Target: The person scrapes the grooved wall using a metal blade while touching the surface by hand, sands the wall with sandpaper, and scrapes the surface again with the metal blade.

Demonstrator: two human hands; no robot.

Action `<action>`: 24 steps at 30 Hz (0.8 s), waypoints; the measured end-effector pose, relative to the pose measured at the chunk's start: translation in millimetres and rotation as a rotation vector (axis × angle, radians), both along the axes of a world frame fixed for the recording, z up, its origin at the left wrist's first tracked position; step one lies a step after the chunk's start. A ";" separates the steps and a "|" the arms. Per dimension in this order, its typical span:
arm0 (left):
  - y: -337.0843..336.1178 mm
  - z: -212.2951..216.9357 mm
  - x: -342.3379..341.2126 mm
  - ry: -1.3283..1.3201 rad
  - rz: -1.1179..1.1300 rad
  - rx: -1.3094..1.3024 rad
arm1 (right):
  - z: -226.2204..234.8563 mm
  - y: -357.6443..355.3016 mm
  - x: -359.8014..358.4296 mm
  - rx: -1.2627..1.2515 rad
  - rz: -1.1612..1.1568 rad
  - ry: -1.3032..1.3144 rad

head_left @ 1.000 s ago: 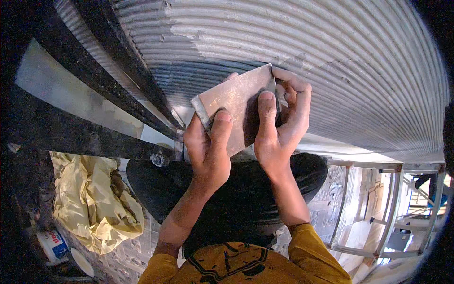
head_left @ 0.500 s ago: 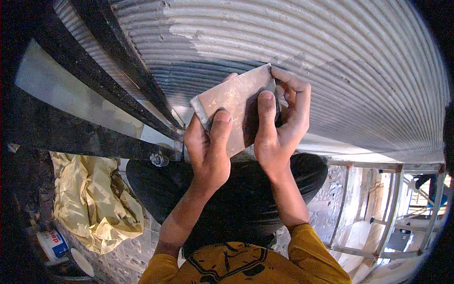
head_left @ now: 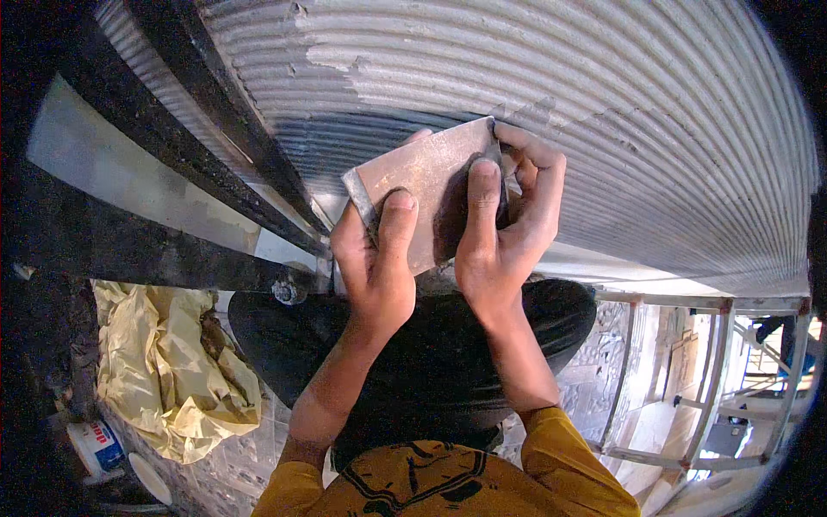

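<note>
Both hands grip a flat tan rectangular piece [head_left: 428, 172] with a grey strip along its left edge; its exact kind I cannot tell. My left hand [head_left: 376, 276] has its thumb pressed on the face, fingers mostly hidden behind. On the other side, my right hand [head_left: 508, 250] lays its thumb on the face near the right edge, with bent fingers around the back. The piece is tilted, its far corner up and to the right. Beyond it spreads a grey ribbed surface [head_left: 551, 69] with rough, smeared patches; whether the piece touches it I cannot tell.
Dark bars [head_left: 155, 112] run along the left. Crumpled yellowish paper [head_left: 172, 370] lies at lower left, near a white-and-blue bucket [head_left: 96, 446]. A metal frame like a ladder or scaffold [head_left: 719, 379] stands on the right. My dark-trousered legs [head_left: 405, 379] are bent below my hands.
Both hands have shifted slightly up and to the left, tilting the tan piece a little. Their grip on it stays the same.
</note>
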State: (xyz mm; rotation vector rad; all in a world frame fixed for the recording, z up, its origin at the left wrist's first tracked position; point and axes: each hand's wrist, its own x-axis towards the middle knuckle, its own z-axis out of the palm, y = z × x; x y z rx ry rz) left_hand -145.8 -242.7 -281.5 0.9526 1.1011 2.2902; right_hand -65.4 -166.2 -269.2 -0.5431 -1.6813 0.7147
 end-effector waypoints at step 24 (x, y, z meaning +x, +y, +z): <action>3.1 -36.6 12.6 -0.057 0.078 0.071 | -5.8 4.3 5.3 0.274 -0.228 0.021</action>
